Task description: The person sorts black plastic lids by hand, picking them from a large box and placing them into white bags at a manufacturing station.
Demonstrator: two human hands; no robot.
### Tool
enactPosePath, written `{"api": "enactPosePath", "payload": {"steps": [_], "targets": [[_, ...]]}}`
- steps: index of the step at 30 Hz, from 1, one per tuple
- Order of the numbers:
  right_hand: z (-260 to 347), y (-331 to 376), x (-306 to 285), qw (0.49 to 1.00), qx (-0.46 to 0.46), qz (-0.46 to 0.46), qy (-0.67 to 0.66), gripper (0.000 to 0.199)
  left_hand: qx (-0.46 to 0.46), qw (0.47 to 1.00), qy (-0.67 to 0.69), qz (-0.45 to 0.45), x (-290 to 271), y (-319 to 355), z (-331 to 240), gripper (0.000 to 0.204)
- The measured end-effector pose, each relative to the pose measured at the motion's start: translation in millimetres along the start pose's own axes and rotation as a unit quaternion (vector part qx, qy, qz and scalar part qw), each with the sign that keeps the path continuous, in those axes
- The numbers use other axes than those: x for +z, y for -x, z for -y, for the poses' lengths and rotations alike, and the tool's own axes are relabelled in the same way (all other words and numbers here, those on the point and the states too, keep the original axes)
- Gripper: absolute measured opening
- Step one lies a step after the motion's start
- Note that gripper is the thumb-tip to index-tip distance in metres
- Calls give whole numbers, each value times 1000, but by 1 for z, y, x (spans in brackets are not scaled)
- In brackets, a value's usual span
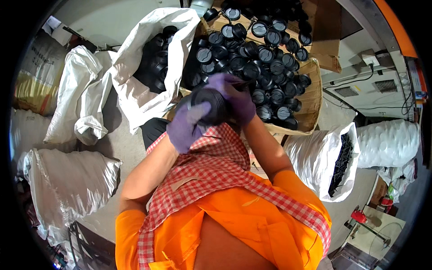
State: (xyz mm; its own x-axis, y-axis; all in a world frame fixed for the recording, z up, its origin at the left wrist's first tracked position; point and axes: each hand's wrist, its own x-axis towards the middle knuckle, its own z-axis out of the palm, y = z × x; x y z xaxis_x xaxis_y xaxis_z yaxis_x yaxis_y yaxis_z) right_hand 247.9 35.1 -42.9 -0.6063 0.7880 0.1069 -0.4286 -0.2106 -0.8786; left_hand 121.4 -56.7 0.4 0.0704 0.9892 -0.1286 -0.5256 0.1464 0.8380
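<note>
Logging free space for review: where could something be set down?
Floor shows between the lower left sack and left forearm, also between the open sack at right and red tool. The carton is crowded with round black pieces.

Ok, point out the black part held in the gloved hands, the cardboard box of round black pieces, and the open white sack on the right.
Black part (214, 106): head view, middle of its visible surface.
Cardboard box (312, 104): head view, its bare right wall.
Open white sack (309, 152): head view, its outer side.
</note>
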Motion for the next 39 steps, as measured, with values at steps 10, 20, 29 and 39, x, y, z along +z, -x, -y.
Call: {"api": "enactPosePath", "payload": {"steps": [10, 20, 29, 39], "targets": [[-105, -36, -152, 613, -22, -285, 736, 30, 213, 484, -791, -308, -58, -47, -47, 67], [-46, 5, -69, 777, -260, -87, 566, 23, -110, 969, -66, -209, -15, -53, 19, 42], [-8, 40, -49, 917, -79, -22, 391, 33, -142, 975, -110, -128, -58, -33, 27, 43], [45, 36, -1, 772, 191, 194, 575, 26, 85, 616, -770, 144, -18, -3, 1, 44]]}}
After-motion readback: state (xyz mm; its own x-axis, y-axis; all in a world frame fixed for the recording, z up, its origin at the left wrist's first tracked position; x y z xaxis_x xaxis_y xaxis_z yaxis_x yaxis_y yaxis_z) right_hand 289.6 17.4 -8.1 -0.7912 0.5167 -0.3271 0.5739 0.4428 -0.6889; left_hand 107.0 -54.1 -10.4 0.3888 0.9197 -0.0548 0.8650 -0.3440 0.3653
